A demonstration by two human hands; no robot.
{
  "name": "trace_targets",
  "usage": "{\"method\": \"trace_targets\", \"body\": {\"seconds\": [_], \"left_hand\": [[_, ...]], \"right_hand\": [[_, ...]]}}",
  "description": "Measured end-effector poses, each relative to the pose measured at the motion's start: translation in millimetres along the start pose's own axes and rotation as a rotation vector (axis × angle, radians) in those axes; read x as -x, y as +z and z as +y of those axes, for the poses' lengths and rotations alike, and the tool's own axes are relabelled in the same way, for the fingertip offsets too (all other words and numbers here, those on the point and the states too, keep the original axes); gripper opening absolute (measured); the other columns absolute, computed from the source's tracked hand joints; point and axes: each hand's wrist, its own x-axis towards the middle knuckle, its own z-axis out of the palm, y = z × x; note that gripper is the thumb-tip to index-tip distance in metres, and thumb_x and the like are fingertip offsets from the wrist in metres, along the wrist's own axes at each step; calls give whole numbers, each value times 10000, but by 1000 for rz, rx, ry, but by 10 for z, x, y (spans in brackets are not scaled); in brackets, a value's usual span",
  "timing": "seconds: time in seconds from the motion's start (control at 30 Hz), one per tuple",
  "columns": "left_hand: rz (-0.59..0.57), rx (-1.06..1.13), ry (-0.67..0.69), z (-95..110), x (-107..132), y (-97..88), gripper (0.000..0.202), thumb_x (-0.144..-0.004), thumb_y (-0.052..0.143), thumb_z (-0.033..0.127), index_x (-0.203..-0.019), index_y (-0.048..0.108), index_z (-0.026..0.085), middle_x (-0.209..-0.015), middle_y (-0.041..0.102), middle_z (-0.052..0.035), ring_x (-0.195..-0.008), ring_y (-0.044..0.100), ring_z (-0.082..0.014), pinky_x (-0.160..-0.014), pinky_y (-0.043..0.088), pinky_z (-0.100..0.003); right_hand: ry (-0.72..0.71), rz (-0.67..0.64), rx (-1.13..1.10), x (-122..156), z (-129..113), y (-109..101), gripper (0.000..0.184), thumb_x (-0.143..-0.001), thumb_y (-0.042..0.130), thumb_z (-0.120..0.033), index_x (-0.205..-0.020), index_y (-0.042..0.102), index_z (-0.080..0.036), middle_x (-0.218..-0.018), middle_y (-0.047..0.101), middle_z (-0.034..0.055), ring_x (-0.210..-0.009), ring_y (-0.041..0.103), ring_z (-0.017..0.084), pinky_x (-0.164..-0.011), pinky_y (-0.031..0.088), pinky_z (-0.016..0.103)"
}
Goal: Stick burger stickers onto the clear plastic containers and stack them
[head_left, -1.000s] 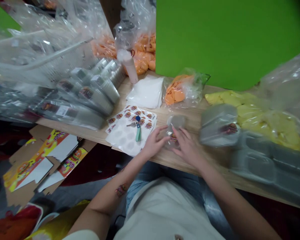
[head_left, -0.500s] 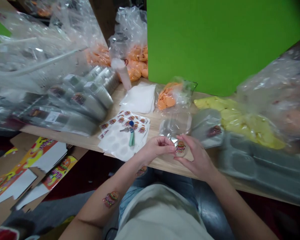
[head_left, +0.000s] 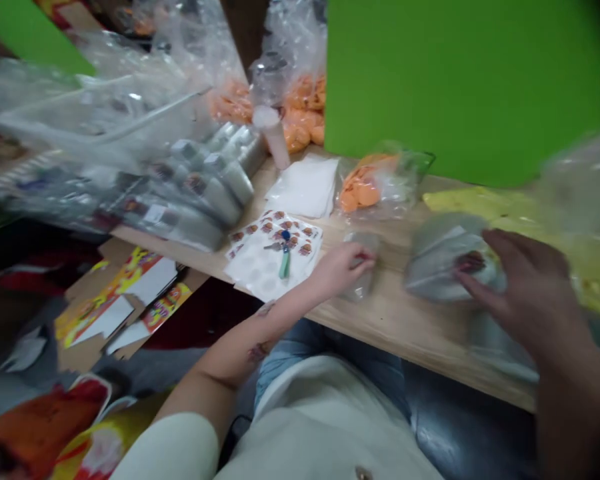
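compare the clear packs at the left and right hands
The right pack looks larger than the left pack. The right pack shows a sticker; none can be made out on the left pack. The right pack lies by a yellow bag, the left pack nearer the sticker sheets. Both are see-through.

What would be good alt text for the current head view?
A right hand, fingers and thumb apart, is at clear packaging on a wooden table, while the left hand is at a clear container. Keys lie on sticker sheets to the left; farther back is a bag of orange pieces.
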Motion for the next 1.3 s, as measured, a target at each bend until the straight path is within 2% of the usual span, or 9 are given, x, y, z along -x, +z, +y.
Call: {"method": "trace_targets", "body": {"seconds": [0.07,0.17,0.3,0.53,0.77,0.9,1.03,1.17,1.3], "left_hand": [[14,299,-131,24,-74,21,143,-779,588,254,-877,620,156,-921,644,-46,-879,581,-158,-866,423,-310],[41,941,-407,28,-161,20,123,-784,584,203,-898,590,155,-872,632,-22,-810,611,-118,-861,431,-298],[151,1338,-605,-57,-174,-71,97,-775,580,121,-854,577,177,-827,614,19,-759,621,-83,-918,410,-297],[273,1516,-559,-166,-111,-217,88,-792,559,130,-861,584,179,-799,617,27,-739,623,-75,-807,444,-240],[547,987,-181,-339,-156,-266,110,-771,580,143,-878,567,157,-821,621,3,-757,610,-77,-759,443,-214],[408,418,-70,-578,52,-394,127,-764,601,181,-886,599,148,-873,628,-32,-827,590,-116,-780,450,-246],[125,58,-29,-628,429,-299,214,-832,535,277,-1002,611,171,-979,629,-65,-899,582,-154,-756,472,-270],[85,-55,73,-574,588,-126,324,-864,485,288,-1172,521,195,-1181,565,-100,-1081,529,-193,-882,462,-342],[-65,-165,197,-640,541,-56,642,-782,609,288,-1355,329,216,-1409,371,-115,-1331,290,-249,-1097,264,-434]], "right_hand": [[-49,99,-149,-23,-594,80,435,-780,601,-283,-1204,526,-218,-1061,602,129,-1052,534,291,-934,384,487],[-289,-62,-477,-39,-1489,256,353,-780,594,-226,-1132,569,-215,-1080,584,95,-1048,522,242,-924,428,433],[-373,-172,-578,-31,-2018,504,334,-784,587,-222,-1117,588,-190,-1186,545,105,-1165,436,264,-999,375,453],[340,-126,-739,127,-1980,729,298,-844,499,-281,-1125,568,-208,-1001,614,82,-863,589,182,-721,516,338],[693,-128,-1060,193,-2096,766,283,-760,608,-288,-1026,581,-196,-772,622,15,-708,604,135,-688,521,296],[730,9,-951,165,-1555,664,333,-728,641,-305,-1045,596,-215,-794,626,11,-707,591,129,-675,499,291],[795,-184,-1020,77,-1077,785,242,-707,646,-360,-877,651,-189,-818,665,35,-724,601,144,-658,479,295],[758,-299,-1101,-30,-1018,967,376,-693,656,-343,-1038,587,-211,-790,656,2,-722,604,136,-692,472,298],[815,-367,-1113,-50,-1045,1052,487,-682,661,-339,-1126,512,-206,-745,652,-10,-689,608,146,-672,472,312]]}}
